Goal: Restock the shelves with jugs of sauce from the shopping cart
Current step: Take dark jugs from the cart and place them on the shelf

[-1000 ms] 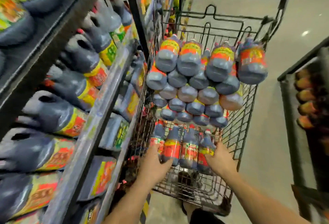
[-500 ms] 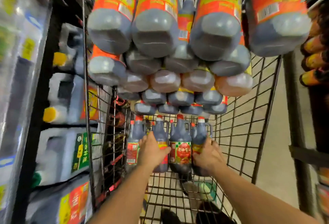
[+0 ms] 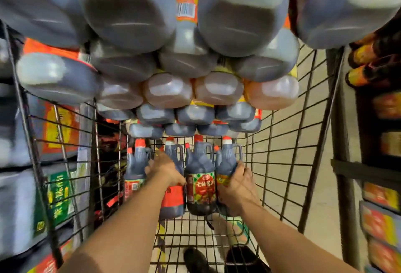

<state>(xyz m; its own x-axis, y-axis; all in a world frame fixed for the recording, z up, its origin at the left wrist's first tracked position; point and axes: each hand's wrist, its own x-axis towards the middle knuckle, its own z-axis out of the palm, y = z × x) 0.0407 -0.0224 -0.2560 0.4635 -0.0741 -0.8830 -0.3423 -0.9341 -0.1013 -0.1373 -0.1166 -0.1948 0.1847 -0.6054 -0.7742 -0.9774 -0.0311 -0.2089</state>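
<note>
Left hand (image 3: pixel 165 172) curls round a red-labelled jug (image 3: pixel 173 201); right hand (image 3: pixel 237 186) grips the yellow-labelled jug (image 3: pixel 227 160). A third jug (image 3: pixel 200 188) stands between both hands, inside the wire cart (image 3: pixel 282 164).

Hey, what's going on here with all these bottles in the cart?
A person is reaching into a wire shopping cart with both hands. The left hand grips a red-labelled jug and the right hand wraps round the rightmost jug, both upright in a row on the cart floor. A middle jug stands between them, untouched. Above them, stacked jugs lie on their sides. Neither gripped jug looks lifted yet. Stocked shelves flank the cart.
</note>
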